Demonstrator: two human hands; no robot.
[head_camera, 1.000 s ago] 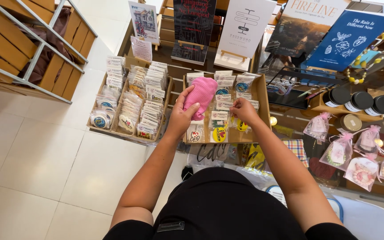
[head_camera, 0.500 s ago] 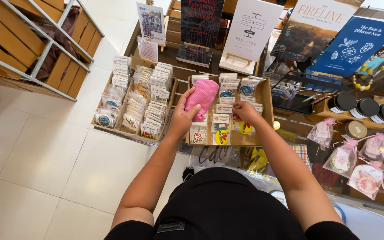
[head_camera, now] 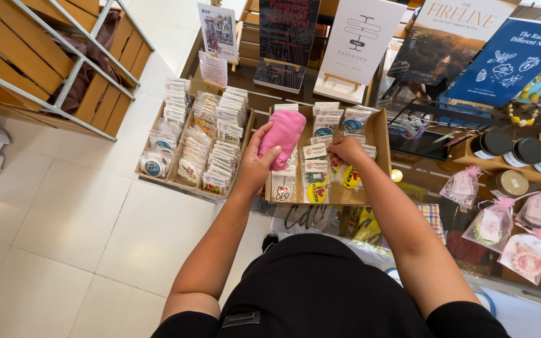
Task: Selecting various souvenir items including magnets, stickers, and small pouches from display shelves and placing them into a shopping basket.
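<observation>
Left hand (head_camera: 255,166) grasps a folded pink cloth (head_camera: 281,138), fingers wrapped around its lower edge, holding it over the left part of a shallow wooden tray (head_camera: 380,134). Cloth covers the packets beneath it; what lies there is hidden. Right hand (head_camera: 345,150) rests curled on the rows of small packaged stickers (head_camera: 316,178) in the same tray; fingertips are tucked under, so whether it pinches a packet is unclear. A second tray of packets (head_camera: 198,144) sits just beside, to the left. Dark jars (head_camera: 524,151) and pink-ribboned pouches (head_camera: 493,222) stand to the right, partly cut off by the frame edge.
</observation>
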